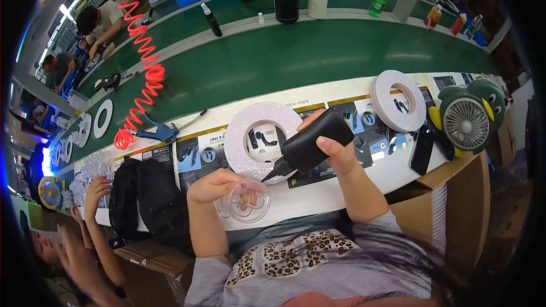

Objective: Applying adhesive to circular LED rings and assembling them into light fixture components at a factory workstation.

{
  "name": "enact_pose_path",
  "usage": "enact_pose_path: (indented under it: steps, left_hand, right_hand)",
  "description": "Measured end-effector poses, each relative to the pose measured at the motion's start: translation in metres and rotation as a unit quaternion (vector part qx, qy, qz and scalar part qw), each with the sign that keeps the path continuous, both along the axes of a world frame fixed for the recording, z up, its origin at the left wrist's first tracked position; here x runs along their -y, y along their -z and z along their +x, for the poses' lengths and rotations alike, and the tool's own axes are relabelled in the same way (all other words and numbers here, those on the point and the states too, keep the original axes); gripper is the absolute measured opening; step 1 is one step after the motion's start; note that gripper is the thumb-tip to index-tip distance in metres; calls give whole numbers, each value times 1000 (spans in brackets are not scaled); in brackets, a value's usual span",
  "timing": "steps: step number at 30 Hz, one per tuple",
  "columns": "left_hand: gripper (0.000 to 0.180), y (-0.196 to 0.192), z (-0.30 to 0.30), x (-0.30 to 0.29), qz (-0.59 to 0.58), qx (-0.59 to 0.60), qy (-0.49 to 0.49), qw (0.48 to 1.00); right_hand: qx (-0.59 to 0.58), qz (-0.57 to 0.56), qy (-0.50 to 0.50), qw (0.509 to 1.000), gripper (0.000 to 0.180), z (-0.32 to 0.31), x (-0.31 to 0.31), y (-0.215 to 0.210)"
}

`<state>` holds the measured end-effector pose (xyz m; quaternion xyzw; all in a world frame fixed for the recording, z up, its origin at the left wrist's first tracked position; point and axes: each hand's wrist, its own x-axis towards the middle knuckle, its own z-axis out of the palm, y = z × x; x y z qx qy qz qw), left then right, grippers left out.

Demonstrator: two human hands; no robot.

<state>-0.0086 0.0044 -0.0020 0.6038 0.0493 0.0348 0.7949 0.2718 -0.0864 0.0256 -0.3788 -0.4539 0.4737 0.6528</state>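
Note:
My left hand [215, 186] grips the edge of a clear round plastic cup-like piece [263, 207] in front of my body. Wrapped in my right hand [340, 156] is a black squeeze bottle [315, 141], tilted so its pointed nozzle comes down to the left. The nozzle tip is close to the clear piece's rim; whether they touch, I cannot tell. Just behind both hands lies a speckled white ring [238, 146] on printed sheets covering the bench. Several similar rings are stacked [392, 115] farther right.
A blue air gun [162, 132] on a red coiled hose [149, 59] lies at left, near a black bag [162, 199]. A black phone [422, 150] and a green fan [466, 122] are on the right. Beyond runs a green conveyor [273, 51]. Co-workers sit left and across.

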Motion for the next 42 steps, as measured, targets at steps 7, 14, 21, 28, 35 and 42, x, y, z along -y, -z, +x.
enact_pose_path:
  steps: [7,14,21,28,35,42]
  left_hand:
    - [52,-4,1,-2,38,-29,12,999]
    - [53,-2,4,1,46,-50,-3,998]
    - [54,-1,6,3,43,-32,-8,999]
    - [46,1,10,1,32,-4,6,999]
    - [45,0,9,3,42,-6,6,999]
    - [43,7,10,1,39,-2,9,999]
  right_hand:
    - [3,-3,-6,1000,45,1,0,0]
    - [-3,0,-2,1000,46,-1,1,1]
    - [-13,0,-6,1000,46,-1,1,2]
    - [-12,7,11,1000,47,-1,1,3]
    - [-10,8,-1,1000,48,-4,0,3]
    - [-12,7,-8,1000,48,-4,2,3]
